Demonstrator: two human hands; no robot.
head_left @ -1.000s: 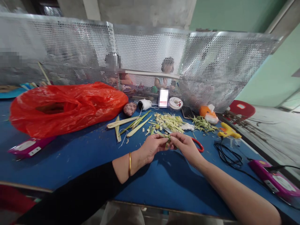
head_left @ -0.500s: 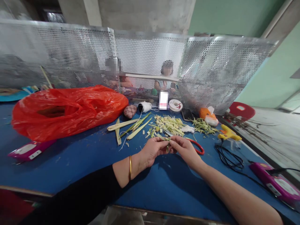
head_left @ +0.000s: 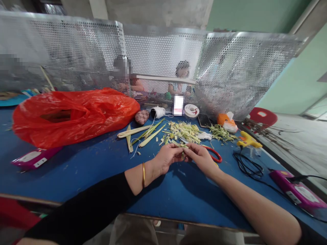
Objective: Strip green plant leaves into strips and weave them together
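Note:
Above the blue table [head_left: 163, 197], my left hand [head_left: 168, 158] and my right hand [head_left: 201, 157] meet, both closed, pinching a small green leaf strip [head_left: 183, 154] between the fingertips. Fingers hide much of the strip. Just beyond my hands lies a heap of chopped pale-green leaf pieces [head_left: 185, 131]. Red-handled scissors [head_left: 216, 154] rest beside my right hand, their handle partly covered by it. To the left of the heap are several long leaf stalks [head_left: 152, 136] with a white thread among them.
A large red plastic bag [head_left: 102, 109] fills the left side, with a purple power strip [head_left: 38, 158] in front. At right lie a yellow glue gun [head_left: 249, 140], its black cable and another purple power strip [head_left: 298, 190]. A perforated metal screen [head_left: 158, 51] stands behind, people beyond it.
My hands stay together on the leaf strip, with the fingers shifting slightly. The whole view has tilted a little, so the table things sit slightly higher in the picture.

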